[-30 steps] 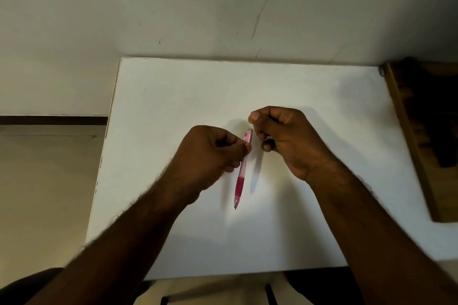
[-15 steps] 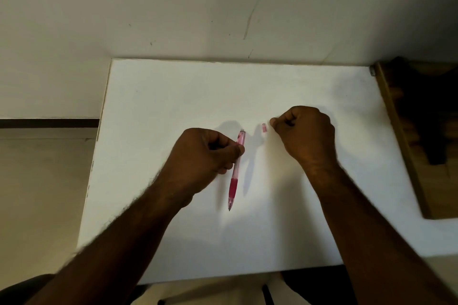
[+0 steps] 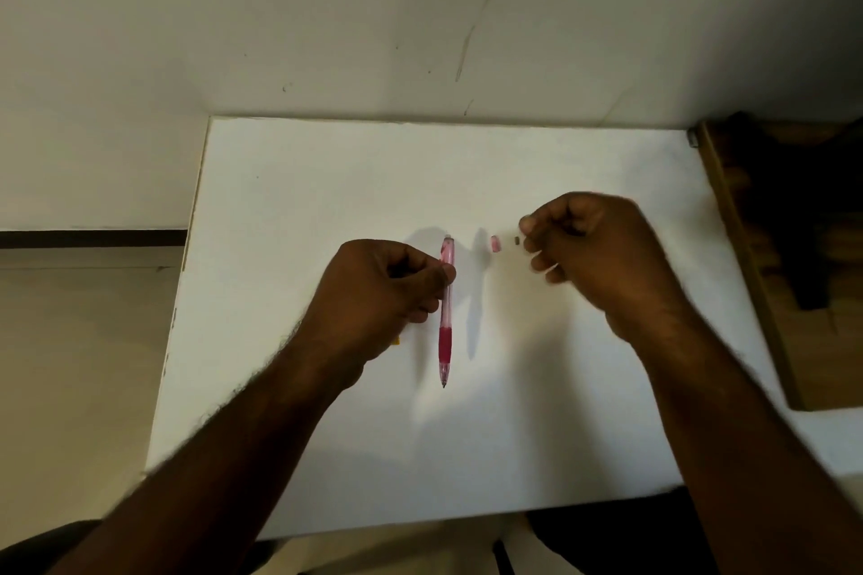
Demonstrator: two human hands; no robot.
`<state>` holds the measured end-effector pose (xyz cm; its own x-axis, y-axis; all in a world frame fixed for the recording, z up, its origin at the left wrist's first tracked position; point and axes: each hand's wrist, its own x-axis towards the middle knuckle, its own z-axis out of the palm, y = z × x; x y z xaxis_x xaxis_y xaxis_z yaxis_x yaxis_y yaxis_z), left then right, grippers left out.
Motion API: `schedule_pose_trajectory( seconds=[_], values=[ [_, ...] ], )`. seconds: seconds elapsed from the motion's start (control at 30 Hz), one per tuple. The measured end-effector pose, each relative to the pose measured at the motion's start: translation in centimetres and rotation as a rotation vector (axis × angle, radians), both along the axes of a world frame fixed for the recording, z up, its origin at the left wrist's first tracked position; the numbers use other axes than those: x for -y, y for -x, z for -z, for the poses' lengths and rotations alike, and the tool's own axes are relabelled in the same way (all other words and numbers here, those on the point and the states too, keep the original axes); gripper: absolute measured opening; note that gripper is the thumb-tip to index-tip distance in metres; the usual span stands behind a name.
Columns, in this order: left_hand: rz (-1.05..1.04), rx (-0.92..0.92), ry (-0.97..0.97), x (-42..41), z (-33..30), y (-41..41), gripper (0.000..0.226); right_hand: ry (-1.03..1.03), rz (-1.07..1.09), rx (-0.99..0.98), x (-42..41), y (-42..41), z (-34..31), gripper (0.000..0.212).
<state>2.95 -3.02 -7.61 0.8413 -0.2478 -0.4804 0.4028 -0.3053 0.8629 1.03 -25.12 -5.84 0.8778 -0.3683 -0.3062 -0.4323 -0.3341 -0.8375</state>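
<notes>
My left hand (image 3: 387, 289) pinches a pink mechanical pencil (image 3: 446, 332) by its clear upper barrel, tip pointing toward me, above the white table (image 3: 327, 182). A small pink cap (image 3: 495, 244) lies on the table to the right of the pencil's top end. Just beyond it sits a tiny dark piece (image 3: 516, 241). My right hand (image 3: 593, 257) hovers right of these two bits, motion-blurred, with its fingers curled. Its fingertips are close to the dark piece, with a thin gap between them. I see nothing in the right hand.
A wooden surface (image 3: 742, 247) with a dark object (image 3: 803, 247) on it adjoins the table's right edge. The table's far edge stands against a pale wall (image 3: 420, 14). A small yellow bit (image 3: 397, 341) peeks out beside my left wrist. Floor shows on the left.
My right hand took the pink cap off the pencil's top, set it on the table, then drew away to the right. A tiny dark piece now lies beside the cap. My left hand kept its hold.
</notes>
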Motion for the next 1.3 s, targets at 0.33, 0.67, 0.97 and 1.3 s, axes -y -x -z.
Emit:
schedule_pose_trajectory(
  seconds=[0.33, 0.67, 0.97, 1.3],
  values=[
    [-0.017, -0.043, 0.063, 0.2, -0.4, 0.2, 0.014, -0.157, -0.124, -0.120, -6.2, 4.2, -0.2, 0.014],
    [-0.050, 0.421, -0.594, -2.2, 0.0, -1.1, 0.027, 0.308, -0.193, -0.089, -6.0, 1.4, 3.1, 0.020],
    [0.146, 0.327, -0.857, -1.6, 1.5, -0.3, 0.032, 0.439, -0.227, -0.098, -6.6, 1.1, 4.0, 0.025],
    [0.122, 0.365, -0.359, -1.4, -0.2, -0.9, 0.014, -0.122, -0.098, 0.096, -5.8, -0.1, 2.3, 0.009]
  ],
)
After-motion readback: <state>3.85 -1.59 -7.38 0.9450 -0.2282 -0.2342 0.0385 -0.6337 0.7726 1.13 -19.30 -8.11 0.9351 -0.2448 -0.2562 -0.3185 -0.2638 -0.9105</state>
